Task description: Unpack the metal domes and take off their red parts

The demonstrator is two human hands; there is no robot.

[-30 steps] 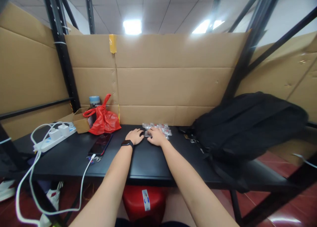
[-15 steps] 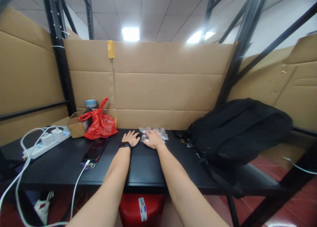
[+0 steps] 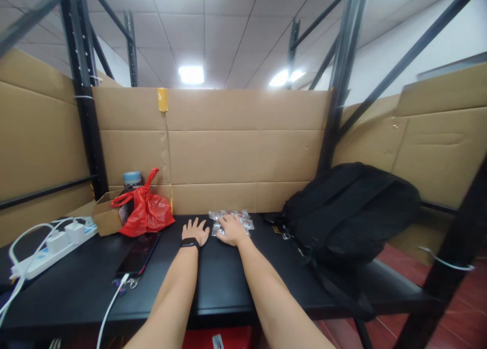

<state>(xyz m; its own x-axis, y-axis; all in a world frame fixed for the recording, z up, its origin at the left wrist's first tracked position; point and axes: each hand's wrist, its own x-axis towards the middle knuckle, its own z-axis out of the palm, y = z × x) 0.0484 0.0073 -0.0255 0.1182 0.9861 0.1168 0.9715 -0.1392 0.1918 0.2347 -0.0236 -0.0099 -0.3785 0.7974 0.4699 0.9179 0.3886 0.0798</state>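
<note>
The left hand, wearing a black wristband, lies palm down with fingers spread on the bench, just beside the small clear packets. The right hand rests palm down on the packets, fingers slightly parted, pinching nothing visible. The packets lie near the middle of the bench's back edge, before the cardboard panel. A phone with a white cable lies left of the left hand; behind it sits a red plastic bag. A black backpack occupies the bench's right end.
</note>
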